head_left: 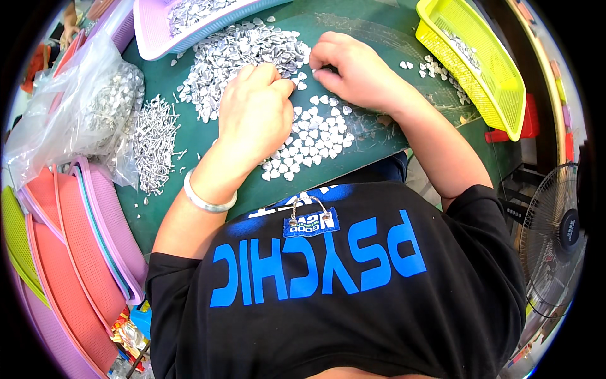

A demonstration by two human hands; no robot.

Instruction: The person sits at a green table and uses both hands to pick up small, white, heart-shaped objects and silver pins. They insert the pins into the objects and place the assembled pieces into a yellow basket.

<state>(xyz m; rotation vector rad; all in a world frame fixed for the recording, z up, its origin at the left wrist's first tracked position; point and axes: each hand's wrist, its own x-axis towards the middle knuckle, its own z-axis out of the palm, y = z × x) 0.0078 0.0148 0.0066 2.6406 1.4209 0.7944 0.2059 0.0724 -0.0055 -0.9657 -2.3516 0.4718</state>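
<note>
A big heap of small silvery heart-shaped pieces (pixel 214 60) lies on the green tabletop (pixel 372 142). My left hand (pixel 259 110) rests at the heap's near side, its fingers curled down and the tips hidden beneath it. At the heap's right edge is my right hand (pixel 353 69), thumb and fingers bent together toward small pieces. Whatever either hand pinches is too small or hidden to make out. Closer to me, between the hands and the table's edge, several paler heart-shaped pieces (pixel 312 136) are spread in a single layer.
Left of the heap lies a pile of thin metal pins (pixel 154 145), beside a clear plastic bag (pixel 76 107) of silvery pieces. A lilac basket (pixel 148 31) stands behind; a yellow-green basket (pixel 514 95) tilts at right. Stacked baskets (pixel 76 252) fill the left, a fan (pixel 555 234) the right.
</note>
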